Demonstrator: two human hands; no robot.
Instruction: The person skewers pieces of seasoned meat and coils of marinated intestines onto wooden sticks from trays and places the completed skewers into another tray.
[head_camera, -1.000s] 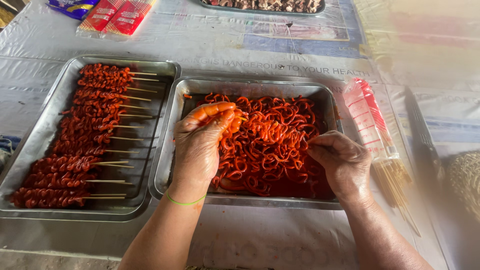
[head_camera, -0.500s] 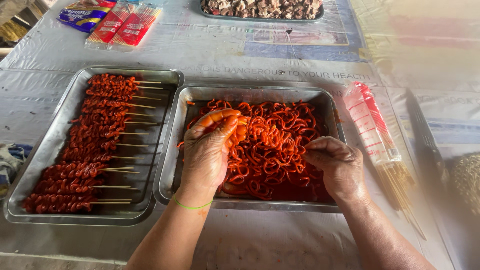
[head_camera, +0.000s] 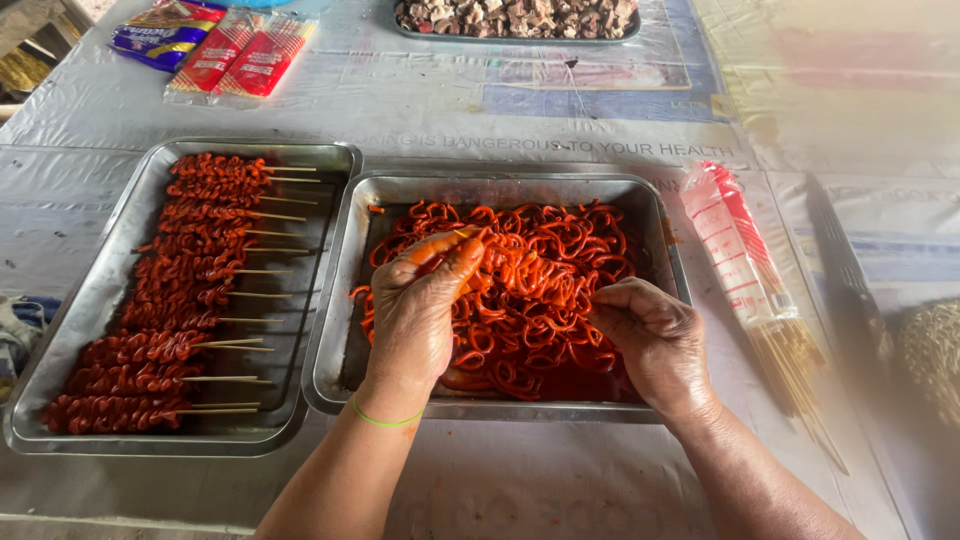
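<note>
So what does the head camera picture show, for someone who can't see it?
Two hands, left hand and right hand, work in a metal tray of curly orange-red meat strips. A second tray to the left holds finished skewers.

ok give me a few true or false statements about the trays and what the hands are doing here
1. Both hands are over the right-hand tray of loose orange-red strips. True.
2. The left hand is empty and flat on the table. False: its fingers are closed on a bunch of strips, stained orange.
3. The left-hand tray holds finished skewers lying in a row. True.
4. The skewers' bare stick ends point left. False: they point right, toward the other tray.
5. A clear pack of bamboo sticks lies right of the strip tray. True.
6. The right hand holds a knife. False: its grip is pinched at the strips; no knife in it.
</note>
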